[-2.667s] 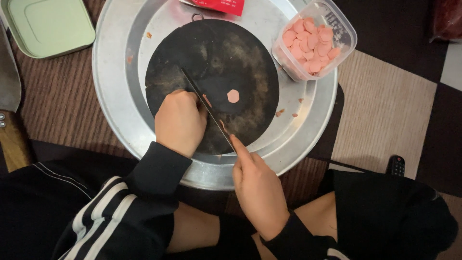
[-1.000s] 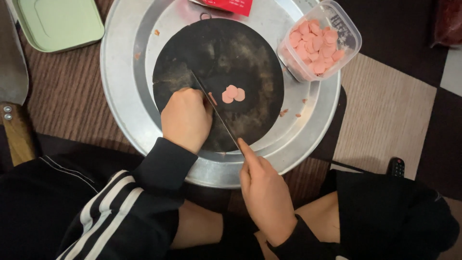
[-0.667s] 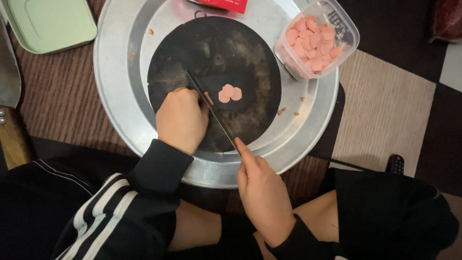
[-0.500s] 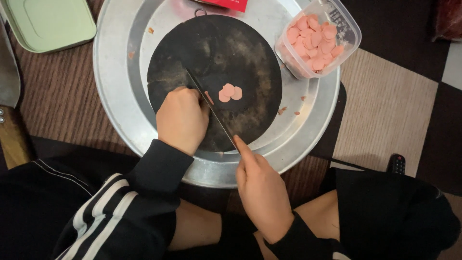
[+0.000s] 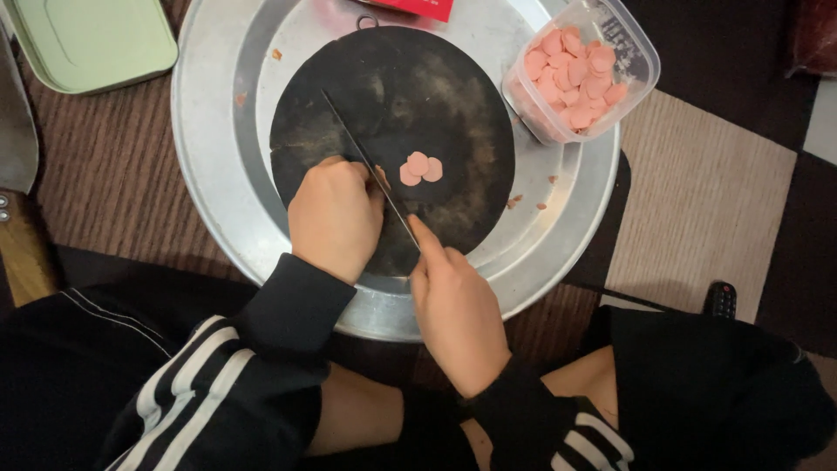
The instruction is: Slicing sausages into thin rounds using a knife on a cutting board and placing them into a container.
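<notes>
My right hand (image 5: 455,307) grips a knife (image 5: 364,164) whose blade lies across a round black cutting board (image 5: 445,105). My left hand (image 5: 334,214) is closed over a pink sausage at the blade's left side; only a sliver of it shows by my fingers. Three pink slices (image 5: 420,168) lie just right of the blade. The board sits inside a large round metal tray (image 5: 214,148). A clear plastic tub (image 5: 582,65) holding several pink slices rests on the tray's upper right.
A pale green lid (image 5: 87,39) lies at the top left on a brown woven mat. A red package (image 5: 418,7) peeks over the tray's top edge. A dark remote (image 5: 720,299) sits at the right beside my knee.
The slice pile beside the blade grew from one to three. Both hands stayed in place at the blade; the view shifted slightly.
</notes>
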